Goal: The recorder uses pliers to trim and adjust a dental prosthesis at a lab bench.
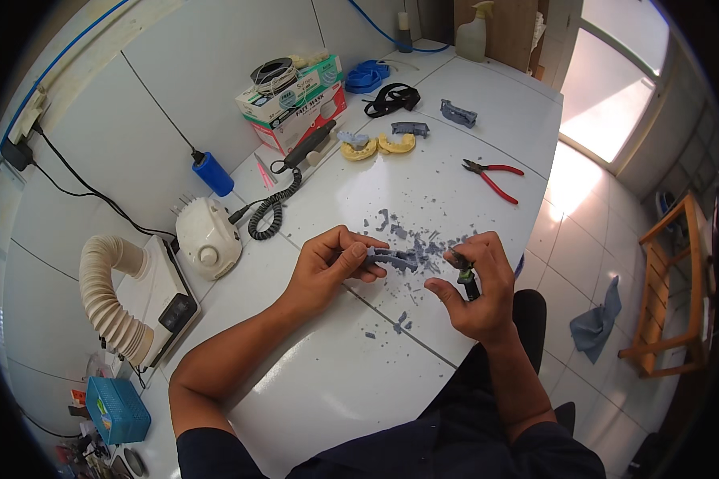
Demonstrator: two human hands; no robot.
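Observation:
My left hand (333,259) is closed around a blue-grey dental model piece (390,258), pinched between thumb and fingers. In my right hand (485,297) is a small hand tool with black and green handles (466,279), like cutters or pliers; its jaws are mostly hidden. The tool is a short way right of the model piece and apart from it. Blue-grey broken fragments (431,249) are scattered on the white tiled worktop (311,391) beneath and around both hands. Red-handled cutting pliers (495,177) lie beyond my right hand.
Yellow dental casts (397,144) and blue-grey pieces (458,113) lie farther back. At left stand a white control unit (208,238) with a coiled cord, a rotary handpiece (309,146), and a dust extractor with a ribbed hose (108,291). Stacked boxes (295,120) stand by the wall.

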